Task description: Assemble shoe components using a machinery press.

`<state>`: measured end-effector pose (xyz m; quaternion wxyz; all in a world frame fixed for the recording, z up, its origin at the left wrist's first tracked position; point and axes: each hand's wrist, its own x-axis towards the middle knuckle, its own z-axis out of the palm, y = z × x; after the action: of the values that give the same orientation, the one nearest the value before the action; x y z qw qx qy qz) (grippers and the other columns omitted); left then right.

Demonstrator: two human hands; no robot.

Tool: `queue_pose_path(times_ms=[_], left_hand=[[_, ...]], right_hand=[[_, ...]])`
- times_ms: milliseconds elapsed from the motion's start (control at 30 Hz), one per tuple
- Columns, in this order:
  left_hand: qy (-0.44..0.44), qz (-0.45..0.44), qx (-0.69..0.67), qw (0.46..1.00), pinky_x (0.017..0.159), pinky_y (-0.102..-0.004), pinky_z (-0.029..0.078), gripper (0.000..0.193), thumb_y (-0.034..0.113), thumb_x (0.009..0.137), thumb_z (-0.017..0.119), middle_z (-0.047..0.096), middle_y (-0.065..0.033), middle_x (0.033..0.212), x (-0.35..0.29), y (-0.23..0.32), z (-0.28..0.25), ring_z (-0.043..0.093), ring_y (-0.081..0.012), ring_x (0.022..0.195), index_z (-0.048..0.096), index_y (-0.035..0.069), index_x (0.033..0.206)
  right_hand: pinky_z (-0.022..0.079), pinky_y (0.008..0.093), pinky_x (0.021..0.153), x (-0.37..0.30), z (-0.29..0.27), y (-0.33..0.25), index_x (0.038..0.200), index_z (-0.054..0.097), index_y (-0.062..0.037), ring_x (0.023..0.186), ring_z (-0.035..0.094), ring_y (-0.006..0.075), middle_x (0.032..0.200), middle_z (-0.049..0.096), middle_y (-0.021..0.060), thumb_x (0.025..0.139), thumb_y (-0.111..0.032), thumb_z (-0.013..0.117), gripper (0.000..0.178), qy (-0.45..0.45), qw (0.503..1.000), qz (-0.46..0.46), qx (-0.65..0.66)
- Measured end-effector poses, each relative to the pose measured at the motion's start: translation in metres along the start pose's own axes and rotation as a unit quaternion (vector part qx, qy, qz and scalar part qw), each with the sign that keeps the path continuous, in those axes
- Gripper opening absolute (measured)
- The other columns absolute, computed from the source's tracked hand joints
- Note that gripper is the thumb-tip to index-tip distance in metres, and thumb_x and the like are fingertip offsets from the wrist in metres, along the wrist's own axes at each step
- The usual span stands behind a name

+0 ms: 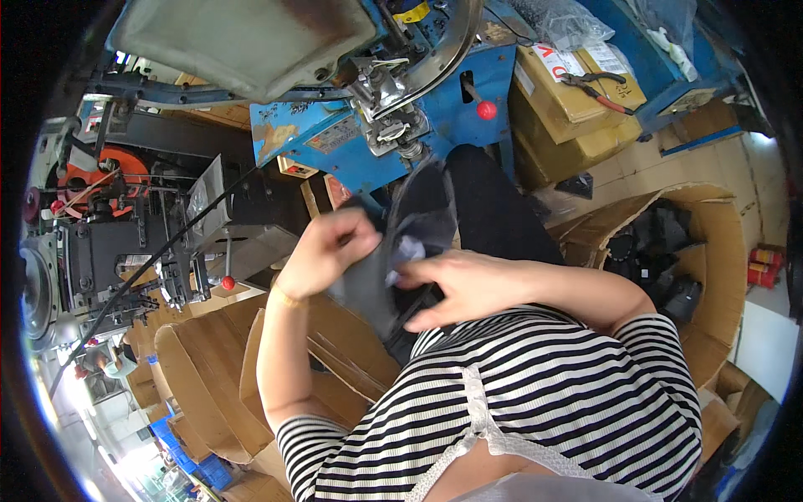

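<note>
A black, pouch-like piece (368,289) with an open, thin-edged upper part is in front of my body, smeared by motion. My left hand (330,251) has its fingers curled at the piece's left edge. From the right, my right hand (456,289) reaches over it, thumb and fingers around its near side. A small whitish bit (410,248) shows in its opening, too blurred to name. Just beyond the piece is the metal working head (397,130) of a blue machine (326,142).
A red-knobbed lever (486,110) sticks out of the machine. Pliers (598,88) lie on stacked cartons (577,117) at the right. An open carton (719,293) nearby holds several black pieces. Another carton (209,368) and a dark machine (109,251) stand at the left.
</note>
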<state>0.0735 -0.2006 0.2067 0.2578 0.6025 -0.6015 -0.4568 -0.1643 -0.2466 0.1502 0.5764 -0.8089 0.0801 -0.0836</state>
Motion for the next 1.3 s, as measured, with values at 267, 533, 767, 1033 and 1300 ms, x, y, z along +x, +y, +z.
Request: queue_pose_path(times_ms=[267,533,767,1033,1300], left_hand=[[0.305,-0.279,0.289,0.863,0.064,-0.0382,0.047,0.023,0.013,0.086,0.065,0.065,-0.0152,0.070,-0.223,-0.052,-0.065,0.059,-0.0212,0.065,0.063,-0.008,0.079],[0.133,-0.362,0.355,0.852,0.070,-0.0326,0.048,0.032,0.017,0.086,0.072,0.064,-0.0129,0.081,-0.179,-0.142,-0.030,0.058,-0.0203,0.073,0.063,-0.005,0.107],[0.036,-0.288,0.271,0.918,0.070,-0.0290,0.049,0.032,0.012,0.088,0.070,0.063,-0.0082,0.081,-0.089,-0.123,0.029,0.058,-0.0148,0.073,0.059,-0.004,0.113],[-0.068,-0.224,0.170,0.957,0.078,-0.0273,0.051,0.025,0.010,0.092,0.064,0.068,-0.0111,0.094,0.000,-0.066,0.105,0.064,-0.0149,0.087,0.060,-0.004,0.113],[-0.102,0.129,0.227,0.960,0.076,-0.0352,0.051,0.019,-0.004,0.084,0.062,0.064,-0.0176,0.093,0.084,-0.038,0.208,0.065,-0.0313,0.085,0.062,-0.004,0.103]], right_hand=[[0.046,0.0230,0.058,-0.208,-0.103,0.078,0.101,0.063,-0.0017,0.063,0.058,0.0096,0.077,0.068,0.0066,0.093,-0.007,0.056,0.012,0.698,0.702,0.109,0.086],[0.044,0.0281,0.044,-0.471,-0.011,0.299,0.092,0.063,0.0011,0.051,0.058,0.0146,0.067,0.066,0.0090,0.088,-0.013,0.054,0.017,0.808,0.430,0.380,0.132],[0.057,0.0381,0.064,-0.440,0.117,0.429,0.117,0.054,-0.0030,0.079,0.070,0.0269,0.104,0.066,0.0148,0.091,-0.027,0.060,0.036,0.627,0.377,0.530,0.430],[0.044,0.0424,0.099,-0.350,0.106,0.237,0.122,0.058,0.0011,0.113,0.058,0.0393,0.122,0.060,0.0251,0.094,-0.057,0.047,0.066,0.473,0.736,0.431,0.222],[0.046,0.0475,0.097,-0.318,0.083,0.143,0.136,0.039,0.0029,0.112,0.058,0.0403,0.120,0.058,0.0305,0.089,-0.029,0.059,0.060,0.386,0.799,0.461,0.011]])
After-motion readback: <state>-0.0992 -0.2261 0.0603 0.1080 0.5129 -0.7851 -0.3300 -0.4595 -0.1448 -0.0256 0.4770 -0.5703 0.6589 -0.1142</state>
